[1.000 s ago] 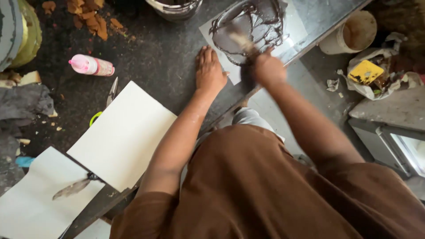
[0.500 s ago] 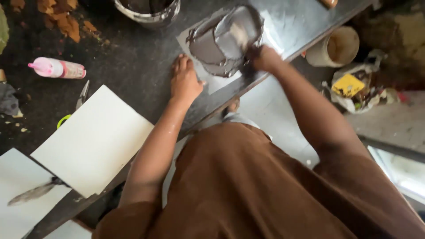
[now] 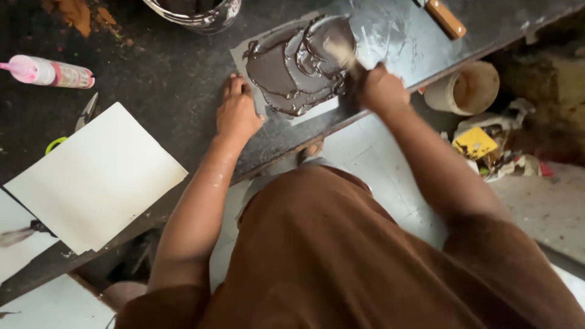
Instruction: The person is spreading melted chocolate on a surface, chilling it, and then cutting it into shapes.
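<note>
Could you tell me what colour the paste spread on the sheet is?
Glossy dark grey-brown paste, head view.

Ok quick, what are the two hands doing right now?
Left hand: open, flat, pressing on the edge of the grey sheet.
Right hand: closed around a brush that spreads dark paste on the sheet.

A flat pale sheet [image 3: 286, 76] smeared with dark grey-brown paste is pressed at its edge by the left hand [image 3: 236, 113] on the dark worktop [image 3: 158, 79], while a blurred paste-coated brush [image 3: 338, 52] is gripped by the right hand [image 3: 381, 91] over the paste
</note>
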